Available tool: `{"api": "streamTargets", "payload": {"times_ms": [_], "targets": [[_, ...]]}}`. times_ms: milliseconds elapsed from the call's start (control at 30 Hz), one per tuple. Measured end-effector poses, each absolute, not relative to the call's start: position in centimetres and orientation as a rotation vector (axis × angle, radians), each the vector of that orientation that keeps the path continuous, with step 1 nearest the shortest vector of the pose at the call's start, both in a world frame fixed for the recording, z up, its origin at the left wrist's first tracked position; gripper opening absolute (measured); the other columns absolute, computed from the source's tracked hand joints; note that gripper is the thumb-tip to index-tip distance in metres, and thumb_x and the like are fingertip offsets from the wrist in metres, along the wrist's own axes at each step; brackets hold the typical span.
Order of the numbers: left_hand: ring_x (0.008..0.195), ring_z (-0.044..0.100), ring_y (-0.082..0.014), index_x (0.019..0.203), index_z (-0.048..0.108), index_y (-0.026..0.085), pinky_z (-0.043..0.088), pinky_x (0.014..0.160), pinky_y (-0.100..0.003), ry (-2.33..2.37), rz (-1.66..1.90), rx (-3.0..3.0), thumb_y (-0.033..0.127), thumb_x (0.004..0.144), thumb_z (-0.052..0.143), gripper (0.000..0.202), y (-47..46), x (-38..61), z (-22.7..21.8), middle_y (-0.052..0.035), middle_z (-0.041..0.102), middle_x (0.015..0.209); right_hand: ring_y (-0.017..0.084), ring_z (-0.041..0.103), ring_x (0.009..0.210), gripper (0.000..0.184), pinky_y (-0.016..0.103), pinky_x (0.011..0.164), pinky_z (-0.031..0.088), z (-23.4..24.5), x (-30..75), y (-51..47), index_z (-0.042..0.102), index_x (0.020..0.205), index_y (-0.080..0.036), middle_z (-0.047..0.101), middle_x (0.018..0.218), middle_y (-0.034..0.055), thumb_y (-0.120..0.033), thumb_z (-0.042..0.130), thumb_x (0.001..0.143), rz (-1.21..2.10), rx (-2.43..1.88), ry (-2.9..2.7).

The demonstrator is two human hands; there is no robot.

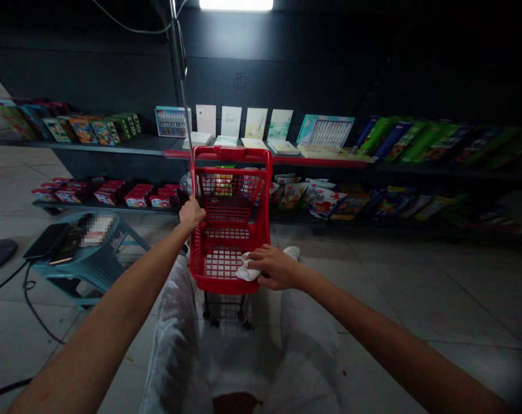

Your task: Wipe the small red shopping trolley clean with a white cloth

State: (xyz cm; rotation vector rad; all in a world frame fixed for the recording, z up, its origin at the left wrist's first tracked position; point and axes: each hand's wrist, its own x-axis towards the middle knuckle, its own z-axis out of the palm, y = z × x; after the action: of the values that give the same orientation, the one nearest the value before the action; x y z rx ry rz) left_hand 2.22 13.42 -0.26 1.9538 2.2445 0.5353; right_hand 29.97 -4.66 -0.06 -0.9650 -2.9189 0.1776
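A small red wire shopping cart [230,154] on black casters stands in front of my legs, its mesh walls facing me. My left hand [192,213] grips the cart's left side near the top. My right hand [278,267] rests on a crumpled white cloth [248,270], pressing it against the cart's near rim. Part of the cloth hangs over the rim, and another white end shows beyond my fingers. Colourful packets behind the mesh are only partly visible.
Dark shelves [114,145] of boxed and bagged goods run along the back wall. At the left, a blue plastic stool [92,267] holds phones [49,241], and black cables [32,305] trail over the tile floor. A thin metal pole rises beside the cart.
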Motion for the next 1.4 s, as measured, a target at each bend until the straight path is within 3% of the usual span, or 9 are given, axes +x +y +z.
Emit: {"api": "streamTargets", "payload": {"times_ms": [367,467,533,567,633,733,833,1233,1400], "targets": [[0.120,0.067,-0.0336,0.141,0.048,0.019,0.053,0.099,-0.045,2.143,0.634,1.867,0.036,0.093,0.051,0.052,10.5,3.1,0.7,-0.0185,0.068,0.132,0.020,0.048,0.073,0.017,0.037,0.074,0.029,-6.4,28.8,-5.5,0.060,0.071,-0.019,0.063,0.076,0.0062,-0.035,0.058,0.078,-0.287,-1.085,-2.515],[0.147,0.044,-0.0322,0.149,0.043,0.018,0.045,0.112,-0.046,2.118,0.721,2.026,0.032,0.090,0.055,0.061,7.2,3.5,0.2,-0.0192,0.044,0.160,0.020,0.049,0.074,0.014,0.037,0.074,0.030,-6.7,28.9,-5.4,0.061,0.073,-0.019,0.063,0.076,0.0066,-0.032,0.057,0.078,-0.317,-1.110,-2.459],[0.157,0.025,-0.0331,0.143,0.051,0.019,0.034,0.121,-0.051,2.085,0.708,2.230,0.034,0.089,0.058,0.056,4.1,3.9,-0.3,-0.0181,0.034,0.166,0.021,0.050,0.076,0.014,0.037,0.076,0.030,-6.7,28.8,-5.4,0.062,0.074,-0.018,0.064,0.078,0.0072,-0.031,0.057,0.078,-0.313,-1.137,-2.439],[0.156,0.029,-0.0318,0.135,0.058,0.022,0.030,0.123,-0.051,2.014,0.670,2.325,0.034,0.090,0.058,0.047,2.4,4.3,-0.6,-0.0151,0.040,0.163,0.021,0.050,0.077,0.014,0.037,0.077,0.031,-6.7,28.7,-5.4,0.062,0.075,-0.018,0.064,0.079,0.0075,-0.031,0.057,0.079,-0.306,-1.151,-2.434],[0.137,0.055,-0.0258,0.118,0.067,0.029,0.034,0.120,-0.046,1.817,0.582,2.423,0.034,0.096,0.049,0.028,-1.0,5.1,-1.2,-0.0098,0.066,0.139,0.022,0.050,0.079,0.015,0.038,0.079,0.031,-6.8,28.4,-5.4,0.063,0.077,-0.018,0.065,0.081,0.0081,-0.032,0.058,0.080,-0.290,-1.179,-2.426],[0.092,0.073,-0.0241,0.098,0.070,0.030,0.051,0.087,-0.038,1.664,0.405,2.408,0.044,0.100,0.042,0.031,-5.0,6.3,-2.8,-0.0086,0.078,0.097,0.022,0.050,0.080,0.016,0.038,0.080,0.032,-6.7,27.7,-5.1,0.064,0.077,-0.018,0.066,0.082,0.0084,-0.031,0.058,0.082,-0.261,-1.206,-2.414],[0.078,0.073,-0.0234,0.087,0.071,0.027,0.049,0.075,-0.037,1.584,0.359,2.522,0.045,0.101,0.040,0.039,-6.3,6.5,-4.6,-0.0114,0.077,0.086,0.021,0.050,0.080,0.016,0.038,0.080,0.032,-6.7,27.1,-4.7,0.064,0.077,-0.018,0.067,0.083,0.0079,-0.031,0.057,0.084,-0.228,-1.222,-2.396],[0.071,0.067,-0.0181,0.072,0.069,0.026,0.044,0.072,-0.036,1.365,0.572,2.756,0.038,0.104,0.036,0.048,-3.0,0.7,-7.1,-0.0058,0.074,0.075,0.027,0.057,0.099,0.037,0.043,0.092,0.035,-7.3,25.1,-2.8,0.070,0.103,-0.016,0.071,0.112,0.0146,-0.039,0.043,0.092,-0.051,-0.970,-2.465],[0.065,0.063,-0.0169,0.068,0.067,0.025,0.041,0.068,-0.034,1.330,0.660,2.797,0.035,0.103,0.039,0.046,-2.5,-1.3,-7.0,-0.0045,0.072,0.070,0.025,0.057,0.098,0.033,0.040,0.091,0.036,-5.8,25.0,-1.0,0.069,0.107,-0.014,0.071,0.116,0.0144,-0.031,0.045,0.092,-0.041,-0.766,-2.593]]}}
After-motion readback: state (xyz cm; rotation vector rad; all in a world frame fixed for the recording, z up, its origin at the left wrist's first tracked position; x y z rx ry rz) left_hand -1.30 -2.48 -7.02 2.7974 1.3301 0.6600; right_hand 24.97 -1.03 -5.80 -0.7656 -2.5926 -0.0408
